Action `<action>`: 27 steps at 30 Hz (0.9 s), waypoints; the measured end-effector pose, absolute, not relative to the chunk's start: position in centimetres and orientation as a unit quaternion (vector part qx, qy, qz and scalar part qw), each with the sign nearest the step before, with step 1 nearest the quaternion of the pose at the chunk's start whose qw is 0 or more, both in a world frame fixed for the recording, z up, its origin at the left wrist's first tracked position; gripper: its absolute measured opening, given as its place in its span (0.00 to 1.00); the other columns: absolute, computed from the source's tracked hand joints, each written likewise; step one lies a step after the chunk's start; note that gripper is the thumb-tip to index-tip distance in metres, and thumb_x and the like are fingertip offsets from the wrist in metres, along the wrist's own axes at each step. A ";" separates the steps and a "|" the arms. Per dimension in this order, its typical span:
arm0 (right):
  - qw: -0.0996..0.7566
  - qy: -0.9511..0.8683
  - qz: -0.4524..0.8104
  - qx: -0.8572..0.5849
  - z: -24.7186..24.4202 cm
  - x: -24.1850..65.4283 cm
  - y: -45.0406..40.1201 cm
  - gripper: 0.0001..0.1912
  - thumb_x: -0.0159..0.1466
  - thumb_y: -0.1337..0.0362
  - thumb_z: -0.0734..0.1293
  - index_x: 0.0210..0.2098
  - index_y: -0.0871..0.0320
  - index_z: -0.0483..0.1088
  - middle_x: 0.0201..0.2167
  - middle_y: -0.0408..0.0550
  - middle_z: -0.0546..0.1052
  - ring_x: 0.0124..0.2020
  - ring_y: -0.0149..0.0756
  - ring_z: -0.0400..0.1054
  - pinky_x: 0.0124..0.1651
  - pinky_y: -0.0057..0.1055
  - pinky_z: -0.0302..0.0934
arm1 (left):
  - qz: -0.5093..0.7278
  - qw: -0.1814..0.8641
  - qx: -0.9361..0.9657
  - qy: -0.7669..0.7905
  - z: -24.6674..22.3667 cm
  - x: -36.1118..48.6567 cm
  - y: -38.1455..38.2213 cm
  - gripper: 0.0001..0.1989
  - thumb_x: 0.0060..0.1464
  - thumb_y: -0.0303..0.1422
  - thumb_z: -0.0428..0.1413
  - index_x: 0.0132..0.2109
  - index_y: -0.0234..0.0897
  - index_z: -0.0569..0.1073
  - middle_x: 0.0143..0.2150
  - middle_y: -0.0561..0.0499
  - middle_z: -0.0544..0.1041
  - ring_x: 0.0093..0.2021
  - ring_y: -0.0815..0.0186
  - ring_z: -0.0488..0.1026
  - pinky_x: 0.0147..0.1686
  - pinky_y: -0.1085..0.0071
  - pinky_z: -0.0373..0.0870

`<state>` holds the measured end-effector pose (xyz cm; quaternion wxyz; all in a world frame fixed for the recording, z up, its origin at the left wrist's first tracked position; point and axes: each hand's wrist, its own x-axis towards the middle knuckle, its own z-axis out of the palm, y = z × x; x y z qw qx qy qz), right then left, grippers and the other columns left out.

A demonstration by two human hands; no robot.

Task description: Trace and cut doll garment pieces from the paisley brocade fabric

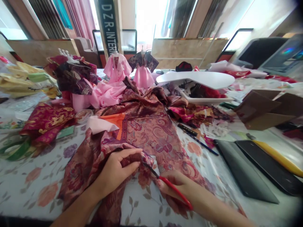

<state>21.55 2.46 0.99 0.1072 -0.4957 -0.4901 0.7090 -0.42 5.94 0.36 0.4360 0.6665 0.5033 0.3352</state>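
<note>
A large piece of reddish-brown paisley brocade fabric [149, 132] is spread over the flowered tablecloth, bunched at its far end. My left hand [120, 167] pinches a folded edge of it between thumb and fingers. My right hand [176, 186] is closed around red-handled scissors [176, 190]. Their dark blades point up and left into the fabric beside my left fingertips. A cut gap in the cloth shows the white tablecloth near the blades. Whether the blades are apart or together is hidden by the cloth.
Doll-size dresses, one a pink dress [117, 67], stand behind the fabric. On the right lie a blue pen [203, 145], a dark grey flat case [246, 170], a black phone-like object [270, 164] and an open cardboard box [262, 108]. Green tape [17, 149] lies left.
</note>
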 end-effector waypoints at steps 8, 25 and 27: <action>0.121 -0.472 0.733 -0.475 0.3 21.3 2.0 0.29 0.56 0.37 0.63 0.22 0.59 0.59 0.12 0.38 0.65 0.11 0.20 0.53 0.14 0.18 0.44 | 0.310 0.472 0.642 0.518 0.3 -0.6 5.9 0.21 0.50 0.33 0.59 0.52 0.38 0.75 0.30 0.52 0.79 0.24 0.69 0.72 0.24 0.75 0.70; 0.245 -0.244 0.831 -0.435 0.4 18.2 -0.8 0.28 0.55 0.38 0.65 0.31 0.61 0.65 0.16 0.42 0.70 0.13 0.24 0.61 0.11 0.16 0.55 | 0.363 0.428 0.647 0.516 -0.1 -0.2 5.7 0.20 0.49 0.33 0.60 0.51 0.39 0.76 0.43 0.51 0.80 0.42 0.61 0.77 0.45 0.69 0.73; 0.284 -0.226 0.826 -0.431 0.2 17.4 -1.3 0.27 0.56 0.40 0.65 0.31 0.61 0.65 0.16 0.42 0.70 0.13 0.24 0.62 0.12 0.15 0.55 | 0.379 0.420 0.645 0.513 -0.3 -0.1 5.6 0.20 0.50 0.33 0.60 0.51 0.40 0.76 0.47 0.52 0.79 0.48 0.61 0.75 0.52 0.68 0.69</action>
